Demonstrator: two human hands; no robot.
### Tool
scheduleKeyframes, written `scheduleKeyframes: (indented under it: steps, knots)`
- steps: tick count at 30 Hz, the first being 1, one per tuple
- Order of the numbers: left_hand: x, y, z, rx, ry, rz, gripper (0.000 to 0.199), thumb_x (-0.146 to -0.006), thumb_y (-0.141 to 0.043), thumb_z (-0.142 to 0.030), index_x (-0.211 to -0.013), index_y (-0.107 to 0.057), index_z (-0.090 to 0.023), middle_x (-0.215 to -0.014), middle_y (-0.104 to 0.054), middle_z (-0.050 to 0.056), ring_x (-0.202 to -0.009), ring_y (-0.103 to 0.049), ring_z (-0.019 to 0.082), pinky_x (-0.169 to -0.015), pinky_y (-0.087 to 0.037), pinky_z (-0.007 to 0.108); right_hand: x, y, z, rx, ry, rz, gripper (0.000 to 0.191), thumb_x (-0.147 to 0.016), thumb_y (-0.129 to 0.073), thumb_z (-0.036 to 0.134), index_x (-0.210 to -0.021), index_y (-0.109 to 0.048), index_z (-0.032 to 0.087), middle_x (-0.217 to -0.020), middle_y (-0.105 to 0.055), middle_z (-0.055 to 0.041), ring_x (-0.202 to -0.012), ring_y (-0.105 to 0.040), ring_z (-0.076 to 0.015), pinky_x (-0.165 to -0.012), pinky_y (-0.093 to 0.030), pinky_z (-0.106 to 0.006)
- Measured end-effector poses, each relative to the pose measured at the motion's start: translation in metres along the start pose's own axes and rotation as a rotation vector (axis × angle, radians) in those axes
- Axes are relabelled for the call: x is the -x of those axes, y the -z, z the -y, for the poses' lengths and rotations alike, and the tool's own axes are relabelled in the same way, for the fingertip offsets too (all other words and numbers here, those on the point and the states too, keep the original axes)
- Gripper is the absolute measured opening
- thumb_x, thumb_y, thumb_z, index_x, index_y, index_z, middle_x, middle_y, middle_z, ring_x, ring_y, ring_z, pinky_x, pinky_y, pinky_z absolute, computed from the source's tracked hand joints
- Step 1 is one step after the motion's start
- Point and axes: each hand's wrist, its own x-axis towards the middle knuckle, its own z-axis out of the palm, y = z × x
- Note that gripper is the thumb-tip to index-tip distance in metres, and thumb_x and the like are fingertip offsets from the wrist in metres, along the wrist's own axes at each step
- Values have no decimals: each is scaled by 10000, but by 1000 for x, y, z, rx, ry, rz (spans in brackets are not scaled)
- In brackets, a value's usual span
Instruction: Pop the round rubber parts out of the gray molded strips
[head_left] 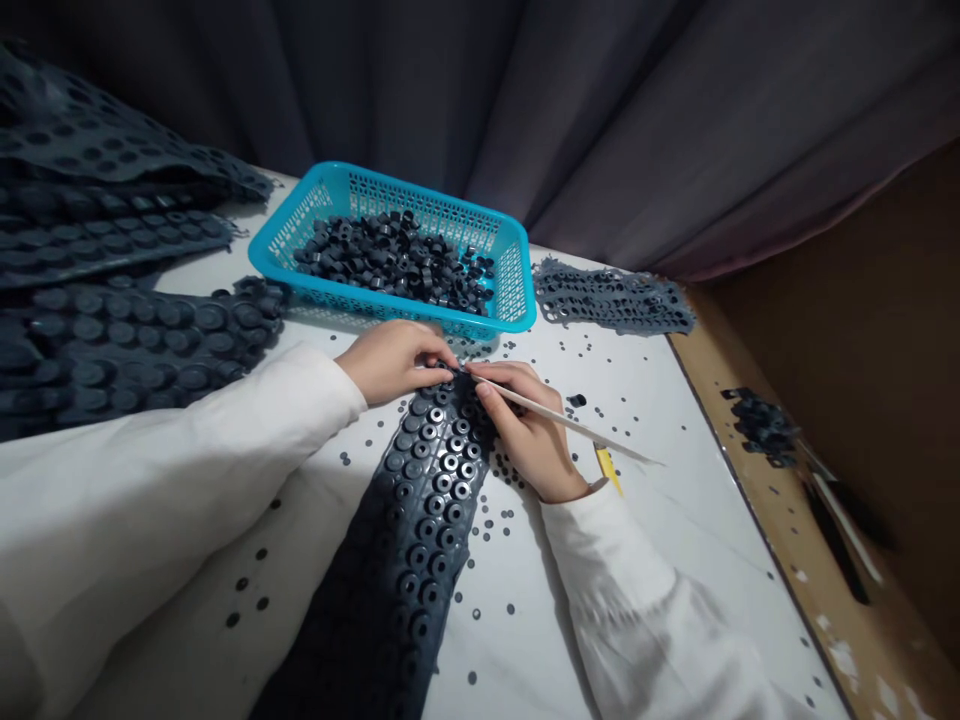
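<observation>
A long black rubber sheet point(427, 500) with rows of round moulded parts runs from the near edge toward the basket. At its far end my left hand point(394, 362) pinches the sheet's edge between thumb and fingers. My right hand point(532, 430) is closed around a thin, pale, pointed stick point(570, 422), its one end among the fingers at the sheet's far end. The stick slants out to the right past my hand. What lies right between the fingertips is too small to make out.
Behind my hands stands a blue plastic basket point(517, 290) of small black rubber rings point(397, 260). More moulded sheets point(135, 340) are piled at left; a punched sheet point(615, 297) lies at right. Small black discs point(487, 524) dot the white table. A yellow tool point(607, 468) lies by my right wrist.
</observation>
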Motion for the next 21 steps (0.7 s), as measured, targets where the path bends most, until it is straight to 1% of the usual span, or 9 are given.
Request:
scheduleKeyframes:
  steps: [8,14,21]
  knots:
    - [0,-1,0,-30,-23,-9,177,-797,-581,-298,-876,-692,-186,-821,-659,26,-756,-580,156,-663,-383,241,-2,0,0,-6,5,58,181,-867,-555,260,-1013,-661,248,-1058,-668,-43,-1029,-590,-185,-938,-456,-389]
    - [0,-2,1,-62,-16,-7,160,-806,-579,-290,-867,-687,-189,-851,-664,21,-785,-582,158,-671,-372,240,-2,0,0,-13,-13,89,180,-871,-551,253,-1017,-656,243,-1069,-661,-41,-1027,-594,-176,-943,-454,-371]
    - [-1,-2,3,-102,-24,-1,151,-811,-580,-299,-869,-678,-200,-841,-666,4,-732,-563,139,-607,-326,231,-2,0,-1,-3,-22,110,178,-874,-545,253,-1019,-648,244,-1069,-658,-38,-1021,-597,-177,-937,-453,-368]
